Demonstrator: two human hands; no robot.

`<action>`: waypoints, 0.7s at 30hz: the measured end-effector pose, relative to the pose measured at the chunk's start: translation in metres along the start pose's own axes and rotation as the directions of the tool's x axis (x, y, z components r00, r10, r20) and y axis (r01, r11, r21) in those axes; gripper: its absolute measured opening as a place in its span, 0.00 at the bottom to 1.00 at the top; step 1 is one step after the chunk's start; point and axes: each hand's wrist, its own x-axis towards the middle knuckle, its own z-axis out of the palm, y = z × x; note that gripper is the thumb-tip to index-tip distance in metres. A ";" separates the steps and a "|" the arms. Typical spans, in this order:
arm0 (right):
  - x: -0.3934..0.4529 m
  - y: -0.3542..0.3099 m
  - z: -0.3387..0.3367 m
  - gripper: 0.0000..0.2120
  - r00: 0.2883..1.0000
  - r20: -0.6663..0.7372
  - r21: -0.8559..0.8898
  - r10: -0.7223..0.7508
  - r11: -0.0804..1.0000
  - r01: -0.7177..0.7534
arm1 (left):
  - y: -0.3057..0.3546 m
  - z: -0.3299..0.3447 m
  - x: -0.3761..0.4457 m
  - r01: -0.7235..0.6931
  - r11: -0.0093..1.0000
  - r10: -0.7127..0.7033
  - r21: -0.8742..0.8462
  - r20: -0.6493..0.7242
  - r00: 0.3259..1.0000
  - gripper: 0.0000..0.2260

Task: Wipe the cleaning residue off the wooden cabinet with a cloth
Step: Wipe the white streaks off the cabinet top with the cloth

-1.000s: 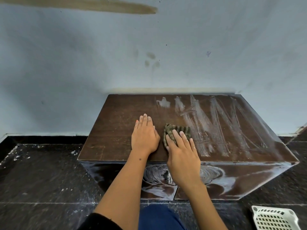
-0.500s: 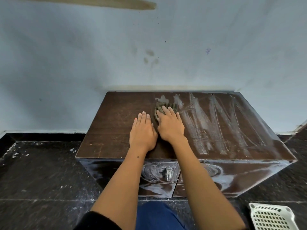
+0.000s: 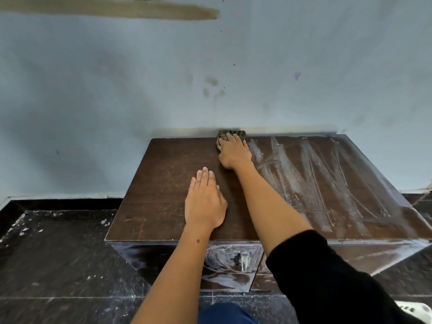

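Note:
A low dark wooden cabinet stands against the wall. White streaks of cleaning residue cover the right half of its top, and swirls of it mark the front around the handle. My right hand presses a green striped cloth flat against the top's back edge, at the wall. Straight fingers lie over the cloth and hide most of it. My left hand rests flat and open on the wiped left part of the top.
A pale blue wall rises right behind the cabinet. The floor is of dark tiles with white specks. A white plastic basket peeks in at the bottom right corner.
My right hand has pushed the cloth away from me, from near the front edge to the back edge at the wall. The left hand has stayed in place.

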 end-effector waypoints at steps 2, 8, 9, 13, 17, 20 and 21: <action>0.001 -0.001 -0.003 0.25 1.000 0.002 -0.011 -0.012 1.000 0.012 | -0.001 -0.001 0.002 0.000 1.000 0.000 -0.002 -0.007 1.000 0.23; -0.027 0.012 0.007 0.25 0.999 -0.033 -0.021 0.004 1.000 -0.005 | 0.000 0.000 0.002 -0.004 1.000 0.004 -0.010 -0.019 1.000 0.23; -0.026 0.012 0.006 0.25 0.999 -0.036 -0.015 0.008 1.000 -0.009 | 0.001 0.000 0.002 -0.004 1.000 0.004 -0.008 -0.018 1.000 0.23; -0.009 0.004 -0.004 0.25 0.997 0.000 0.005 0.075 0.997 -0.075 | 0.004 -0.002 0.001 -0.004 1.000 0.004 -0.013 -0.008 1.000 0.23; 0.000 -0.028 0.006 0.26 0.993 -0.027 -0.037 0.117 0.992 -0.118 | 0.003 -0.004 0.001 -0.007 1.000 0.007 -0.017 0.027 1.000 0.24; 0.001 -0.035 0.011 0.24 0.997 0.013 -0.035 -0.072 0.997 0.073 | 0.002 -0.006 -0.001 -0.007 1.000 0.008 -0.016 0.039 0.999 0.24; 0.002 -0.030 0.009 0.24 0.993 0.034 -0.029 -0.116 0.993 0.117 | 0.002 -0.006 0.000 -0.004 1.000 0.004 -0.017 0.033 0.999 0.23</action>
